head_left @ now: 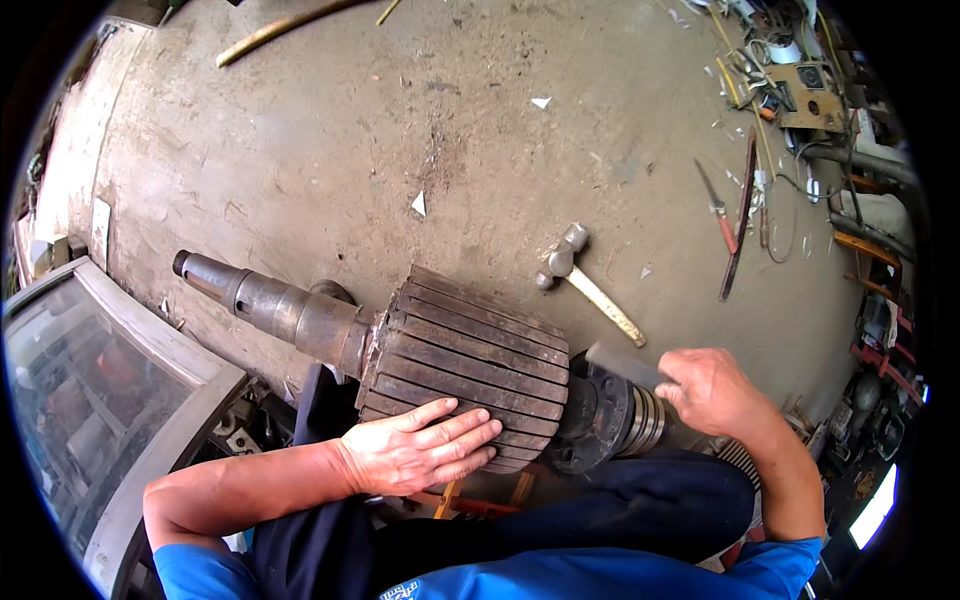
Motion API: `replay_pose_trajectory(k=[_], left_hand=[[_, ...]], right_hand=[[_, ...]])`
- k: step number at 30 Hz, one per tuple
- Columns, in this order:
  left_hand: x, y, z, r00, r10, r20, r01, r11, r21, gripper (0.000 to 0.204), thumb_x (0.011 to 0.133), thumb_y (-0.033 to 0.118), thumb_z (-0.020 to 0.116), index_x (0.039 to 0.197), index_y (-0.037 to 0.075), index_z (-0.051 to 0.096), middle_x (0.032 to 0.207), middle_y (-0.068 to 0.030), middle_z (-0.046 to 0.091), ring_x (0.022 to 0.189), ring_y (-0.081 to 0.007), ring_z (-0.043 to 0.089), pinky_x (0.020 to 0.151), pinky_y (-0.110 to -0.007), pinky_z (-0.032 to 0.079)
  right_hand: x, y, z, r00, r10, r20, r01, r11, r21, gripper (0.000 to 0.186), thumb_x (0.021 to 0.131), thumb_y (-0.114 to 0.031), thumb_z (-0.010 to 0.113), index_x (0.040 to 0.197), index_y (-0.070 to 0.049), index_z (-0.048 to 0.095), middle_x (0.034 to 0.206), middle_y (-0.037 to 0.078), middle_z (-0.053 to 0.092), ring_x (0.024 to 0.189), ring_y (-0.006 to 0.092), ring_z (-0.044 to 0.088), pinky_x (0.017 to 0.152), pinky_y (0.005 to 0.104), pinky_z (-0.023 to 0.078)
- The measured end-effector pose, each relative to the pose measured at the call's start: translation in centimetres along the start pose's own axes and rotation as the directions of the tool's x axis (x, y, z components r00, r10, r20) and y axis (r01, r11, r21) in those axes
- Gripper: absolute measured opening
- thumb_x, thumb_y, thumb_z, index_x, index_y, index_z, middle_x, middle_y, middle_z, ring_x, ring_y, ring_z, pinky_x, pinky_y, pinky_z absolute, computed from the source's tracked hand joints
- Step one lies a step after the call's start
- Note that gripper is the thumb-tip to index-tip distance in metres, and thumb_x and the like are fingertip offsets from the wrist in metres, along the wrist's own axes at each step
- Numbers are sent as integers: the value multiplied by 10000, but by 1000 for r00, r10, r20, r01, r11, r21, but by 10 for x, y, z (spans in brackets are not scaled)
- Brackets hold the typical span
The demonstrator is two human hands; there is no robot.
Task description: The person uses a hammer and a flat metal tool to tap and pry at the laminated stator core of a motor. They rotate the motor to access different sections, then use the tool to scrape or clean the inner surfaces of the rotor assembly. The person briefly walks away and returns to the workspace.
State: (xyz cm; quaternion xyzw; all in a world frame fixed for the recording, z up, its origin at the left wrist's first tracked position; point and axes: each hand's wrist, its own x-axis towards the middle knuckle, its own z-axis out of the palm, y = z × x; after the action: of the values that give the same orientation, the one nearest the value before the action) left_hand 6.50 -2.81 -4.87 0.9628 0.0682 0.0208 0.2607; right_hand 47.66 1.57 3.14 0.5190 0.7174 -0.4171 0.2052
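Observation:
A large slotted motor rotor (470, 345) lies across in front of me, its stepped steel shaft (285, 310) pointing to the far left. On the rotor's near side my left hand (425, 450) rests flat with its fingers stretched out. At the right end are a dark round flange (590, 425) and a set of slip rings (645, 422). My right hand (708, 388) is closed around a flat grey blade-like tool (620, 364), held above the flange and rings. The tool is slightly blurred, and I cannot tell its exact kind.
Beyond the rotor, a ball-peen hammer (590, 280) lies on the concrete floor (330, 150). A red-handled knife (722, 215) and a dark curved strip (740, 215) are farther right. A framed glass panel (95, 400) stands at left. Clutter and cables line the right side.

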Motion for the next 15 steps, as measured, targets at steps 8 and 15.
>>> replay_pose_trajectory(k=[8,15], left_hand=[[11,1,-8,996,-60,-70,60,998,6,541,979,303,531,1475,90,571,1623,-148,473,1500,-317,456,1240,-540,337],[7,2,1,992,-71,-105,71,997,-2,534,994,283,482,1479,71,556,1641,-166,435,1529,-325,407,1278,-549,273]], right_hand=[[6,-68,1,969,190,-159,-113,911,397,229,973,-194,661,1072,9,625,865,241,676,842,392,710,746,492,534],[98,23,43,907,272,-322,-228,959,170,180,982,-138,681,1081,10,658,865,166,691,771,241,707,737,421,553]])
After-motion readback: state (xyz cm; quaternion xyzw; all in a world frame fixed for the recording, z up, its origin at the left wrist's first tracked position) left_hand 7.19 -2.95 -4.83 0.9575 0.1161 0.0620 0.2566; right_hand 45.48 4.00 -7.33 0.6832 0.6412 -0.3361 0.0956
